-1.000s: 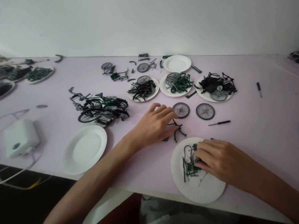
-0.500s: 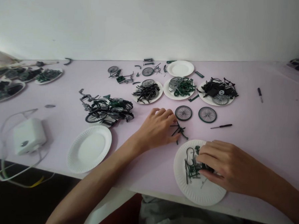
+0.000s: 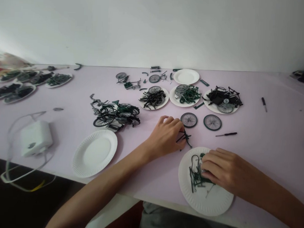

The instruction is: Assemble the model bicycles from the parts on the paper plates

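Observation:
My left hand (image 3: 167, 135) has its thumb and fingers closed around the left end of a dark model bicycle frame (image 3: 188, 140) on the table. Over a white paper plate (image 3: 208, 206) near the front edge, my right hand (image 3: 224, 169) has its fingers bent together among small dark green bicycle parts (image 3: 195, 175). What its fingertips hold is hidden. Just behind the frame lie two spoked wheels, the left wheel (image 3: 188, 120) and the right wheel (image 3: 212, 122). A small black-handled screwdriver (image 3: 226, 134) lies behind my right hand.
Two assembled model bicycles (image 3: 116, 114) stand left, behind a bare paper plate (image 3: 95, 153). Plates of bicycle parts (image 3: 155, 99) line the back. Another screwdriver (image 3: 264, 104) is at right. A white power adapter (image 3: 36, 138) with cables lies at left, and more loaded plates (image 3: 20, 93) behind it.
My left thumb and fingers have closed on the bicycle frame. My right hand stays over the plate, its fingers shifted slightly among the parts. The whole view has shifted a little.

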A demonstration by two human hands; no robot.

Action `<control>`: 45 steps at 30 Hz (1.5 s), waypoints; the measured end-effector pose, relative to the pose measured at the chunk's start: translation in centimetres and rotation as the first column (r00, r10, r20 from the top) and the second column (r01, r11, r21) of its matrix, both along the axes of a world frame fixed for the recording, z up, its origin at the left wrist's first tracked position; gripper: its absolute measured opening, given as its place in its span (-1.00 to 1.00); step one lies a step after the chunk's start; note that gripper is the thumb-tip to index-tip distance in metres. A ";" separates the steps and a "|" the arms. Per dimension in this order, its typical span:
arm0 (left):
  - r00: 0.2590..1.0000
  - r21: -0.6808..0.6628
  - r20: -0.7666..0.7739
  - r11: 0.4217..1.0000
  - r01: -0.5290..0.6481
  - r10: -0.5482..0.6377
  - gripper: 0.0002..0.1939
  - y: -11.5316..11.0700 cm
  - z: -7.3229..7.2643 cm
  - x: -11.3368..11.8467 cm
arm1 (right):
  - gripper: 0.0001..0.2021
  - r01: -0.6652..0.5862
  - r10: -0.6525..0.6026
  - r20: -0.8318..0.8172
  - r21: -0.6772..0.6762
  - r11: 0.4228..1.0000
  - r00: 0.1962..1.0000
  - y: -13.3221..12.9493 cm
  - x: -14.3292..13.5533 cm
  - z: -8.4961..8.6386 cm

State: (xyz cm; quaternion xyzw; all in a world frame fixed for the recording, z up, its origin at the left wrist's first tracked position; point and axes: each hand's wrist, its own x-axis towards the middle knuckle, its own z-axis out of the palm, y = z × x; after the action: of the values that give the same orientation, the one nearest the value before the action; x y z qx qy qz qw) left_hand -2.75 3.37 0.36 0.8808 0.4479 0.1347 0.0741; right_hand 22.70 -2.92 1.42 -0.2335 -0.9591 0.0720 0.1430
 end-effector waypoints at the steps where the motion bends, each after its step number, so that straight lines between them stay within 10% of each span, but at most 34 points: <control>1: 1.000 0.000 0.016 1.000 0.009 -0.009 -0.84 0.1 0.0 0.0 | -0.82 0.008 -0.008 -0.035 -0.014 1.000 0.999 0.0 0.1 0.2; 9: 0.977 0.072 0.110 0.982 0.176 -0.183 -0.82 -0.2 -0.3 0.4 | -0.95 0.236 -0.270 -0.352 -0.137 0.962 0.896 2.1 1.1 0.8; 16: 0.934 0.160 0.133 0.937 0.311 -0.333 -0.83 -0.9 -0.1 1.1 | -0.93 0.410 -0.566 -0.441 -0.403 0.818 0.697 3.6 0.6 -1.5; 45: 0.893 0.201 0.116 0.891 0.408 -0.435 -0.81 -1.2 0.0 1.2 | -0.88 0.339 -0.435 -0.477 -0.278 0.899 0.764 3.2 0.0 -2.8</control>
State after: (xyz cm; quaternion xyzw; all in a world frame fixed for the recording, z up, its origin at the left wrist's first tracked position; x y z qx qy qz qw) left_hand -1.54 2.18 0.37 0.9466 0.2251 0.2228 0.0607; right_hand 22.70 0.26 -1.40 -0.4096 -0.8027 0.1861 0.3914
